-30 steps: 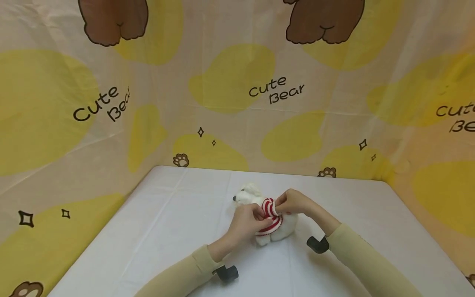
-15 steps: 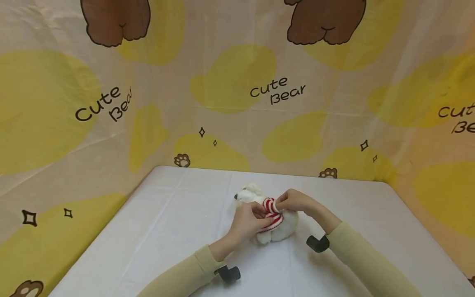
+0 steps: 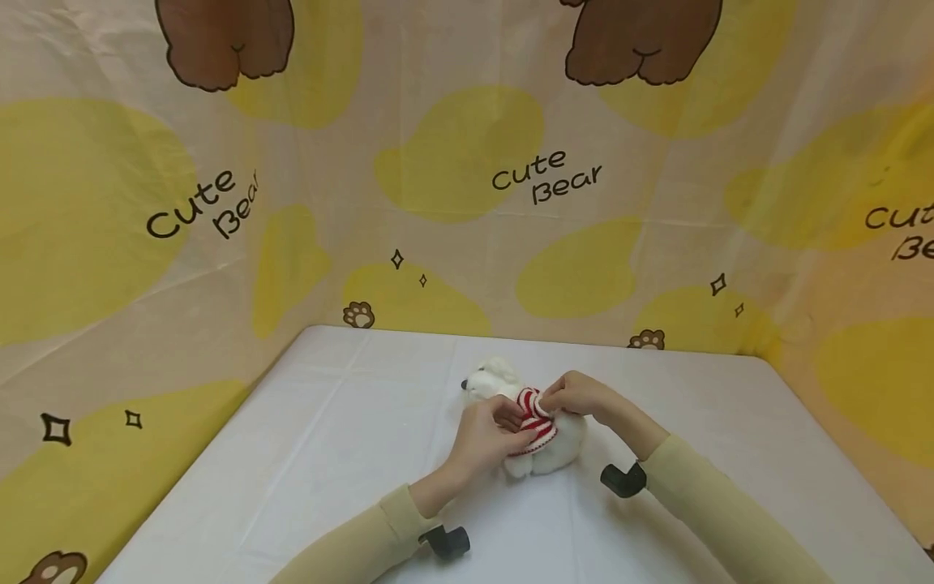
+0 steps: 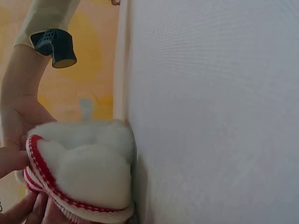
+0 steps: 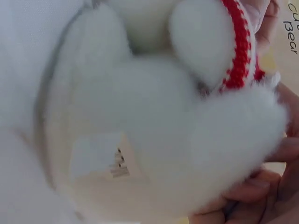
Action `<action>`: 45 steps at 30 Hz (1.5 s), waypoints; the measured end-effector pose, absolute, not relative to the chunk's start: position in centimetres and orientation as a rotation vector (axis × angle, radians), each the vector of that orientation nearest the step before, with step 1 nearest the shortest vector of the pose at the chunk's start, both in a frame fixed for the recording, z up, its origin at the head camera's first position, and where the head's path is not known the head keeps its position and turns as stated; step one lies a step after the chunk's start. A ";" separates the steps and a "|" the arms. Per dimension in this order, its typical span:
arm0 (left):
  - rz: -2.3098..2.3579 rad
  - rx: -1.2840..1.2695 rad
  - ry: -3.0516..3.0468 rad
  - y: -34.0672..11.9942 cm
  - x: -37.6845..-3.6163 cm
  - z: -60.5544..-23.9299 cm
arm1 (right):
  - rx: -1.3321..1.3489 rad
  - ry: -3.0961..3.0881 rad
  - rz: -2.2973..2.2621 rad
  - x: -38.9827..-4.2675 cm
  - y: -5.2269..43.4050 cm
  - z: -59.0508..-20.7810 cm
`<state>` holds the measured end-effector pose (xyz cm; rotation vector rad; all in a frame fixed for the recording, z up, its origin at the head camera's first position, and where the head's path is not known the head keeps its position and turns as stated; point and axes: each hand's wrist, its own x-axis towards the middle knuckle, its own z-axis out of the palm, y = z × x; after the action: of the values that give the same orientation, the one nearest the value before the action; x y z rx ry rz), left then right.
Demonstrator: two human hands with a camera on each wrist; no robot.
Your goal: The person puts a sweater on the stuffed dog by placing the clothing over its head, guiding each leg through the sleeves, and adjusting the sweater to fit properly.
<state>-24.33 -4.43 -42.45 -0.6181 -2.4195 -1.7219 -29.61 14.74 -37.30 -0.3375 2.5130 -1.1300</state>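
A white plush dog [image 3: 565, 450] with a dark nose sits on the table, its head toward the left. Around its body is a red-and-white striped knitted sweater [image 3: 527, 401]. My left hand [image 3: 477, 442] pinches the sweater at the near side between thumb and fingers, covering part of the dog's chest. At the back, my right hand [image 3: 584, 395] pinches the sweater's upper edge. The left wrist view shows the red hem [image 4: 44, 175] lying over white fur [image 4: 96, 175]. In the right wrist view, a white label [image 5: 98, 156] lies on the fur, with fingers [image 5: 252, 189] alongside the toy.
The white tabletop [image 3: 350, 438] extends around the toy. Behind it and at both sides hangs a yellow-patterned cloth [image 3: 452, 162] with bear prints. Black camera mounts [image 3: 447, 542] sit at both sleeve cuffs.
The sweater's near hem has risen slightly, and the fold at its upper edge has changed shape. Both hands stay almost in place and keep their hold.
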 end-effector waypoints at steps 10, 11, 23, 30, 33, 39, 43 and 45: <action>-1.408 -0.831 -2.418 -4.5 -24.1 -42.2 | -0.175 2.555 -1.095 -29.7 14.5 -37.3; -1.390 -0.848 -2.422 -4.5 -24.1 -42.1 | -0.171 2.545 -1.103 -29.7 14.6 -37.3; -1.103 -0.980 -2.728 -6.0 -24.6 -41.7 | -0.125 2.481 -1.189 -30.0 14.6 -37.6; -0.973 -0.996 -2.810 -6.8 -24.7 -41.3 | -0.043 2.406 -1.310 -30.0 14.4 -38.0; -0.937 -0.968 -2.836 -7.3 -24.8 -41.2 | -0.038 2.413 -1.319 -29.9 14.4 -38.1; -0.939 -0.942 -2.810 -7.4 -25.3 -41.3 | -0.031 2.445 -1.283 -29.8 14.6 -38.1; -1.056 -0.953 -2.709 -6.9 -25.6 -41.8 | -0.129 2.497 -1.194 -29.8 14.6 -37.7; -1.125 -0.937 -2.675 -6.6 -25.6 -41.9 | -0.186 2.504 -1.160 -29.7 14.6 -37.5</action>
<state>-25.58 -6.65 -41.94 -0.9373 -2.6747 -1.1255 -29.69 14.61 -37.46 -0.1856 2.5041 -1.1596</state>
